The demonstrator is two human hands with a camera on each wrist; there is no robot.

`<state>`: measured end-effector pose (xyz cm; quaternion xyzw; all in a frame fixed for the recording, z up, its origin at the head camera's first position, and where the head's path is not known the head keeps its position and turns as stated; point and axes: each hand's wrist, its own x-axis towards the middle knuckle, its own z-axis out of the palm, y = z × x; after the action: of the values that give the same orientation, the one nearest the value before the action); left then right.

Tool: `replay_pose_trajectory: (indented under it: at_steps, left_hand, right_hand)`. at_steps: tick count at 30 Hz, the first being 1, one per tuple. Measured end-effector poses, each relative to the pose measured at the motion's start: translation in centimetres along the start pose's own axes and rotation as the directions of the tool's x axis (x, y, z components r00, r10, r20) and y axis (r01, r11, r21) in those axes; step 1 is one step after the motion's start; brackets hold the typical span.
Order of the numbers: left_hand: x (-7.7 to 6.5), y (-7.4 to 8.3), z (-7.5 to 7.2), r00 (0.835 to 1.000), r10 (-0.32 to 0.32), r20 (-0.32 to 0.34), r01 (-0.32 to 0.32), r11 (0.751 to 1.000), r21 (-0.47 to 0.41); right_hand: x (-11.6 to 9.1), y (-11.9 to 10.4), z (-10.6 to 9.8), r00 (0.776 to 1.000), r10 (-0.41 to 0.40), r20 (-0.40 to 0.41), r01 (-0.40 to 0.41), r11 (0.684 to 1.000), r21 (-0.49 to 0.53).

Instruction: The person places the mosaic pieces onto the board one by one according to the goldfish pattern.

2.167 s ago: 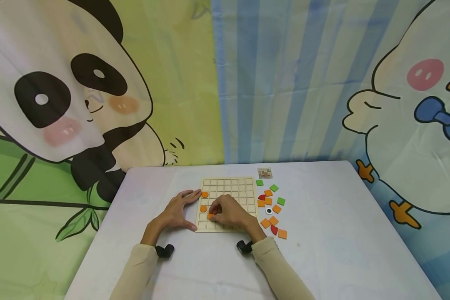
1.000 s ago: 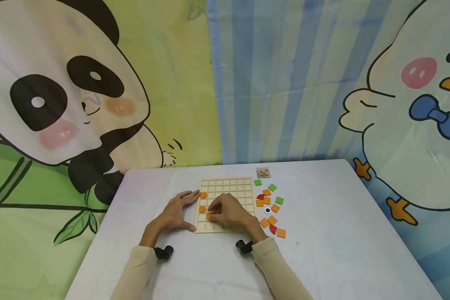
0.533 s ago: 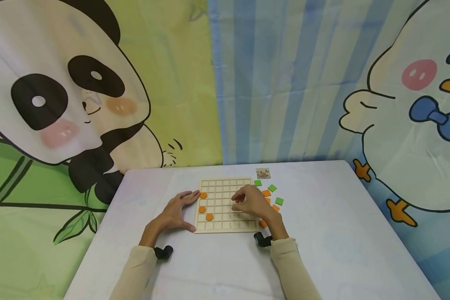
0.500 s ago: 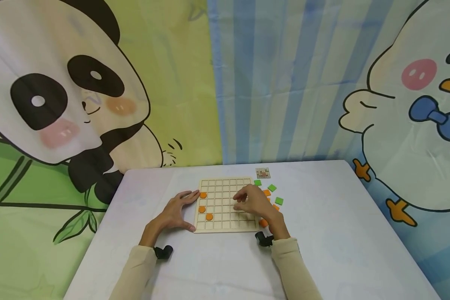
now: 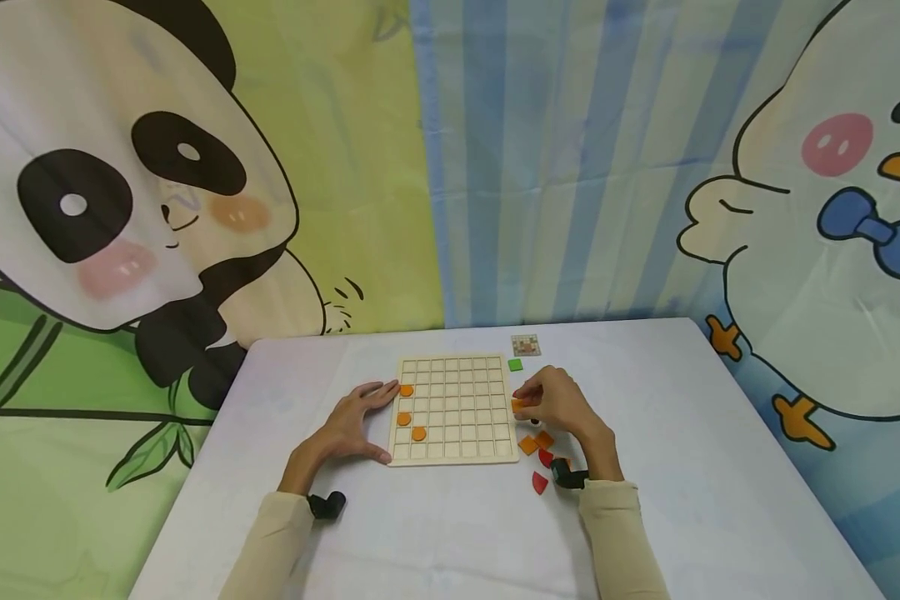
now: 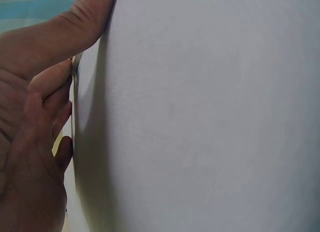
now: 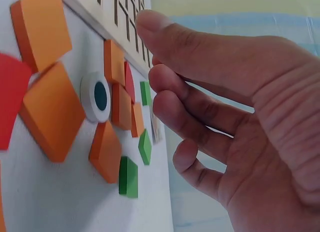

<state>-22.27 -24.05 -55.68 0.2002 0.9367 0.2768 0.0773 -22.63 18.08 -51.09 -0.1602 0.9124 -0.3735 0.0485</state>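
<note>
A pale wooden grid board (image 5: 465,387) lies on the white table with three orange discs in its left part, one of them (image 5: 418,433) nearest the front. My left hand (image 5: 350,422) rests at the board's left edge, fingers spread and thumb by the front corner. In the left wrist view the same hand (image 6: 37,106) touches the edge. Over the loose pieces right of the board is my right hand (image 5: 562,404), fingers bent, fingertips by an orange square tile (image 5: 520,404). In the right wrist view the hand (image 7: 220,101) holds nothing, apart from the tiles.
Several orange tiles (image 7: 54,111), green tiles (image 7: 128,177), red wedge pieces (image 5: 540,482) and a white ring-like disc with a dark centre (image 7: 95,97) lie right of the board. A small patterned card (image 5: 526,346) is behind them. Printed curtains stand behind the table.
My right hand has let go of an orange disc on the board's lower left and moved right, to the loose pieces. My left hand stays at the board's edge.
</note>
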Motion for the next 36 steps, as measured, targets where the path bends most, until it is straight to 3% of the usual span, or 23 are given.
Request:
replay_pose_trajectory:
  at_steps: [6,36]
  left_hand:
    - [0.1,0.0,0.0,1.000,-0.001,0.004,0.001,1.000,0.002]
    - [0.2,-0.4,0.1,1.000,-0.003,0.006,0.003,1.000,-0.008]
  right_hand:
    - [-0.4,0.4,-0.4,0.999,0.044,-0.013,-0.044,0.999,-0.014]
    - [-1.1,2.1,-1.2,1.000,0.028,-0.014,-0.028,0.999,-0.016]
